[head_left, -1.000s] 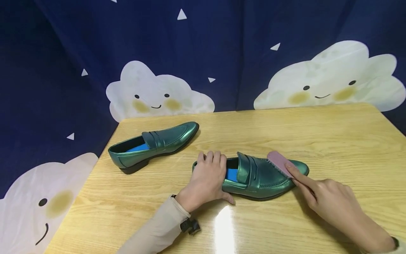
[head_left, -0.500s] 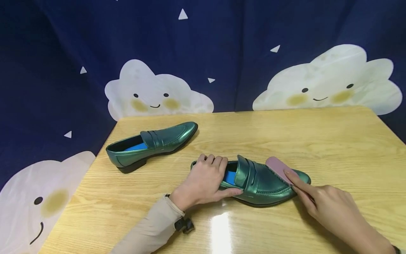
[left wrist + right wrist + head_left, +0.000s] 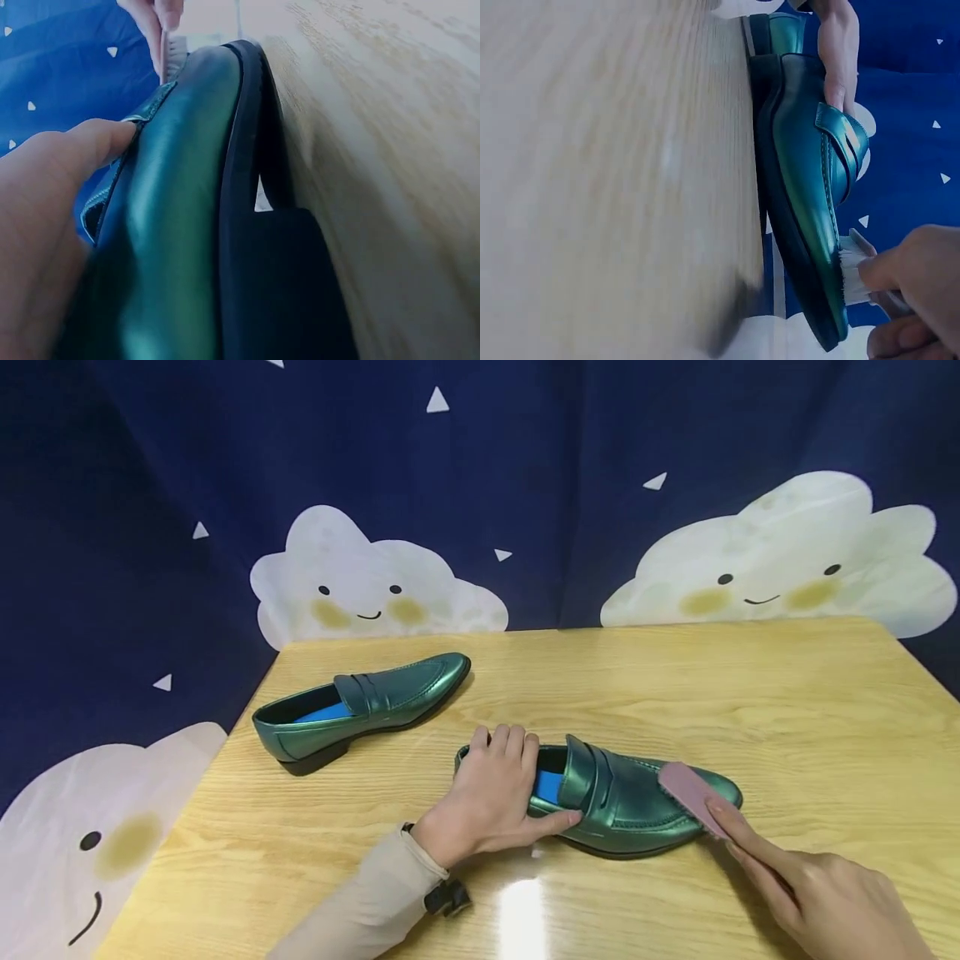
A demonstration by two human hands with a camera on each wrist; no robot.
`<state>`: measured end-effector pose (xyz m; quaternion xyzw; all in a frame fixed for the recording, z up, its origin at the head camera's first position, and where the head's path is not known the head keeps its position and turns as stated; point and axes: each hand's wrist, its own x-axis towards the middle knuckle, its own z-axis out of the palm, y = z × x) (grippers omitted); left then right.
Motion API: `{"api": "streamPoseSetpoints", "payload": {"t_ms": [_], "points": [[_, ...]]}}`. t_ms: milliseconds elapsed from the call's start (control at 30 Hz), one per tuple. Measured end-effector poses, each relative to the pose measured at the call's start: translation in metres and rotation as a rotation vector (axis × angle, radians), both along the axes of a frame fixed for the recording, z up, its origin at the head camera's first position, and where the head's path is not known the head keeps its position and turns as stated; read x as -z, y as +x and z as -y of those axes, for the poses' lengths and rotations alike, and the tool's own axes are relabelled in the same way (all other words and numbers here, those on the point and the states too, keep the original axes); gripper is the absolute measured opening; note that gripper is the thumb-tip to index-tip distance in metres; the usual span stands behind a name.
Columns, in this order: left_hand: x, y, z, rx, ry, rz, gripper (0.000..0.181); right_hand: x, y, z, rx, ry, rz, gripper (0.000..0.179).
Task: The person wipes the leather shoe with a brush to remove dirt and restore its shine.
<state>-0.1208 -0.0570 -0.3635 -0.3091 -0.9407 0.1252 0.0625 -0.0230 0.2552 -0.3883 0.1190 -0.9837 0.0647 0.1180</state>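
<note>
A metallic green loafer with a blue insole sits on the table, toe pointing right. My left hand grips its heel end, fingers over the far side and thumb stretched along the near side below the strap. Between thumb and fingers, my right hand pinches a pink brush over the toe. Seen from the right wrist, the pale bristles meet the upper near the toe. The left wrist view shows the shoe's side and its dark heel block close up.
The matching green loafer stands farther back on the left, also pointing right. Both are on a light wooden table. Behind it hangs a dark blue curtain printed with clouds and white triangles.
My right hand has drawn the brush toward me and slightly right across the toe. The left thumb has come up from the table onto the loafer's near side.
</note>
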Motion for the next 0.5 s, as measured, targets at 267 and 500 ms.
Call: {"api": "streamPoseSetpoints", "payload": {"t_ms": [267, 500], "points": [[-0.003, 0.001, -0.005, -0.042, -0.092, 0.006, 0.098, -0.008, -0.036, 0.01, -0.134, 0.018, -0.037, 0.054], [-0.003, 0.002, -0.007, -0.045, -0.092, 0.021, 0.097, -0.009, -0.021, -0.006, -0.059, 0.02, 0.027, 0.055]]}}
